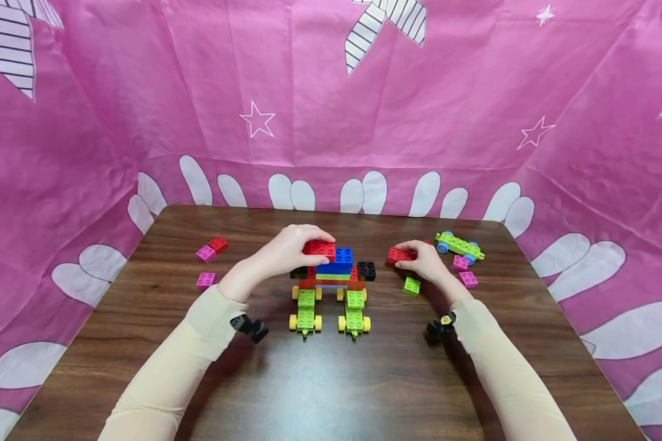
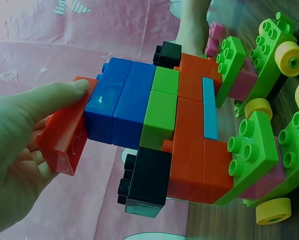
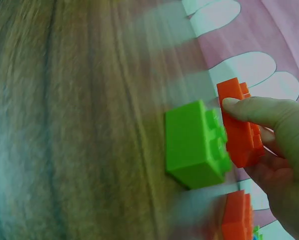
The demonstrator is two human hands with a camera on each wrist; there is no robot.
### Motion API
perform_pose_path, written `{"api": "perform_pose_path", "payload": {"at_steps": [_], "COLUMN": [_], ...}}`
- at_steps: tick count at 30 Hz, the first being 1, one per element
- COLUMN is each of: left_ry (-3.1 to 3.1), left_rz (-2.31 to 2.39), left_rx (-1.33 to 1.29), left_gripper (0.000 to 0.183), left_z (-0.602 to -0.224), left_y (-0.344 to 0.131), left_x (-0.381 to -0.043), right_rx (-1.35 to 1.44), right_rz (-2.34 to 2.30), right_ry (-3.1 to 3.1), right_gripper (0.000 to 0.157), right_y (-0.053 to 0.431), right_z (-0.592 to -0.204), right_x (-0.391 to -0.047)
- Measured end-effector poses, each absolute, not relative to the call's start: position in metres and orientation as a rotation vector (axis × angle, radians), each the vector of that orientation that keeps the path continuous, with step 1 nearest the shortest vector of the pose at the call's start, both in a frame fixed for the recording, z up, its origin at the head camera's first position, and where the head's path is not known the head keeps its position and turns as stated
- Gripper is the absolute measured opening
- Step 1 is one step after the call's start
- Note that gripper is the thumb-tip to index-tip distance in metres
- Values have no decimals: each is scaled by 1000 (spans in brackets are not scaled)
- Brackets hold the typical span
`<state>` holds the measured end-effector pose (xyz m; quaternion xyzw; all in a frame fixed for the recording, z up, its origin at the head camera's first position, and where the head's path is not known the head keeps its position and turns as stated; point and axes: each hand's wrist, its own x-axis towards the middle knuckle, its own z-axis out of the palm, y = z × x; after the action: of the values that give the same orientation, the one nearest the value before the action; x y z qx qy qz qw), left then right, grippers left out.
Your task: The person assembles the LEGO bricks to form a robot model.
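In the head view my left hand (image 1: 293, 248) grips a red brick (image 1: 320, 248) at the top of a built figure. The left wrist view shows that brick tilted, its hollow underside partly visible, one edge against the upper blue brick (image 2: 108, 100). Below come blue, lime green and red bricks, with a black brick (image 1: 366, 271) on either side. Two lime wheeled bases (image 1: 306, 317) with yellow wheels carry the figure. My right hand (image 1: 423, 262) pinches another red brick (image 3: 237, 125) between thumb and fingers, just beyond a lime green brick (image 3: 189, 145).
Loose pink bricks (image 1: 206, 280) and a red brick (image 1: 218, 244) lie on the left of the brown table (image 1: 320, 392). At the right stand a lime car base (image 1: 459, 245) with blue wheels and pink bricks (image 1: 467, 279). A pink curtain (image 1: 320, 92) surrounds the table's far side.
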<state>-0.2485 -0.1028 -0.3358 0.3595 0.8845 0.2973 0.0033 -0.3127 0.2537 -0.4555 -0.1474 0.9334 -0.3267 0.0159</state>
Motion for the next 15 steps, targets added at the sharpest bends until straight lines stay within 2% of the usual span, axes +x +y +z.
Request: {"api": "perform_pose_path", "payload": {"at_steps": [15], "left_ry": [2766], "left_rz": [951], "left_rx": [1133], "left_gripper": [36], "left_z": [-336], "left_y": [-103], "left_x": [-248], "right_rx": [-507], "right_rz": [-1202], "right_ry": [2931], "right_gripper": [41], "right_y": [225], "right_z": [-415], "right_x": [-305]}}
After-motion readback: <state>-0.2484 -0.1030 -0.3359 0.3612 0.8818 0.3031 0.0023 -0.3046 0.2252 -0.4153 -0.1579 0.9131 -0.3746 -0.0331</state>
